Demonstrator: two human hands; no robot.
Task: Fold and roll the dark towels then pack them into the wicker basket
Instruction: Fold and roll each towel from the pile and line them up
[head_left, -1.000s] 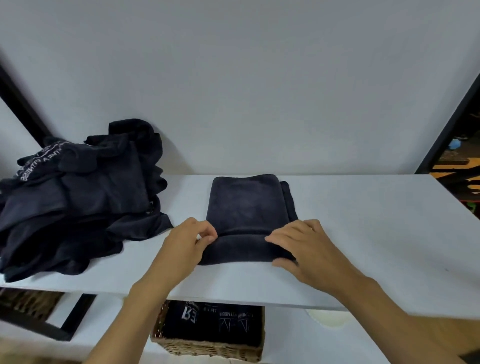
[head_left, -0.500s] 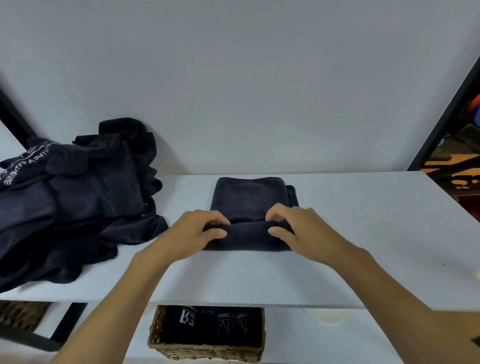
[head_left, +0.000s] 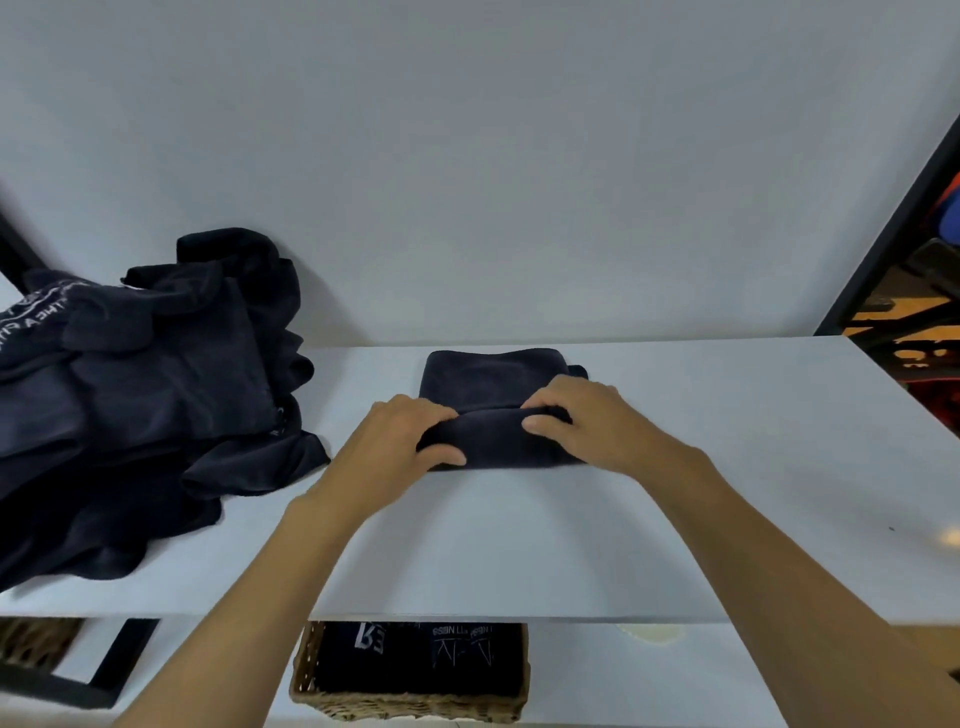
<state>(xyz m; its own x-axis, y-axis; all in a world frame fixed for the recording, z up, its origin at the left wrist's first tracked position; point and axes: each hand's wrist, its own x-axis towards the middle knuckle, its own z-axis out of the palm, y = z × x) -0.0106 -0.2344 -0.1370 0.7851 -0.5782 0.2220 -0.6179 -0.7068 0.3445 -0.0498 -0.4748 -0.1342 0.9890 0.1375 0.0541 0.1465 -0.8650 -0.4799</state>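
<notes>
A folded dark towel (head_left: 488, 379) lies on the white shelf top (head_left: 519, 545), its near part wound into a roll (head_left: 493, 436). My left hand (head_left: 405, 447) grips the roll's left end, thumb in front and fingers curled over the top. My right hand (head_left: 587, 421) grips the right end the same way. Below the shelf edge stands the wicker basket (head_left: 415, 706), holding several rolled dark towels (head_left: 421, 660) with white lettering.
A heap of loose dark towels (head_left: 130, 405) covers the shelf's left side. A plain wall rises behind the shelf. Black frame bars (head_left: 883, 218) slant at far right. Another wicker piece (head_left: 31, 644) shows at lower left.
Both hands have rolled the towel's near edge away from me, so the roll is thicker and the flat part shorter. The view has tilted slightly.
</notes>
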